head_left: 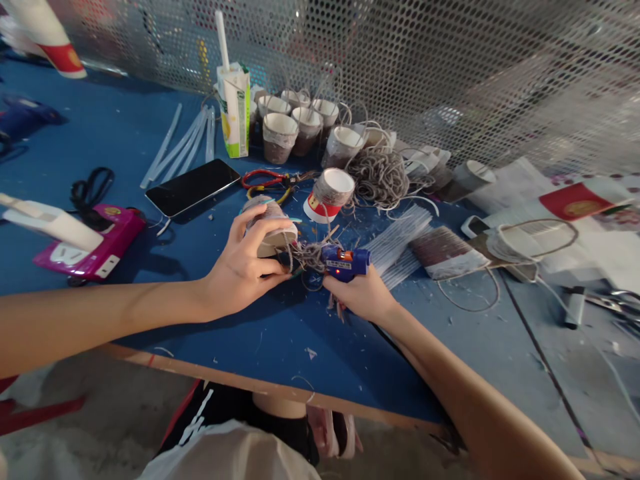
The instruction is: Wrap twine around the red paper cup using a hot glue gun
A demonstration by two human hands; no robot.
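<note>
My left hand (245,267) has its fingers wrapped round a small cup (273,240), tilted on its side and partly hidden by the fingers. Gray twine (313,255) lies tangled between the two hands. In my right hand (367,293) is a blue hot glue gun (346,261) with an orange light showing, its nozzle end toward the cup and twine. Just behind them stands a red-and-white paper cup (320,208) with a twine-wrapped cup (337,187) on top. Pliers (270,180) with red and yellow handles rest beside these.
Several twine-handled cups (280,137) stand at the back by a drink carton (234,110) and a twine heap (379,175). A phone (194,187), glue sticks (183,143) and a magenta device (100,243) lie left. Clear sticks (400,243) and scissors (615,301) lie right.
</note>
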